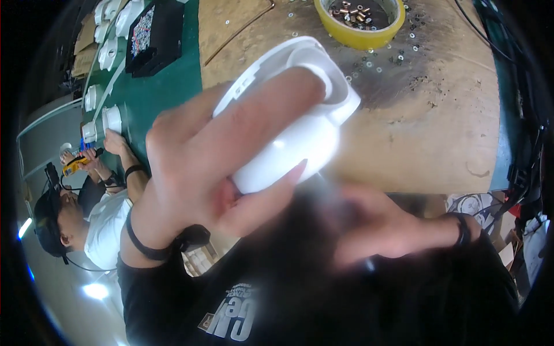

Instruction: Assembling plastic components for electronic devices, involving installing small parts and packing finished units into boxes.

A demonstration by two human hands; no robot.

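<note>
My left hand (pixel 202 155) is closed around a white rounded plastic housing (pixel 288 144), lifted above the front of the bench. Its fingers lie across the part's top, beside a round collar, and the thumb presses from below. Lower and to the right, my right hand (pixel 381 225) is curled close under the housing, in front of my dark shirt. A thin pale shaft, blurred, runs from its fingers toward the housing's underside. What the right hand grips is too smeared to name.
A worn brown board (pixel 427 132) covers the bench, scattered with small washers. On it sits a yellow tape ring (pixel 360 37) holding copper-coloured fittings. A bent rod (pixel 239 32) lies at the far left. A black bin (pixel 156 37) stands beyond; a co-worker (pixel 107 219) works at left with a yellow tool (pixel 78 164).
</note>
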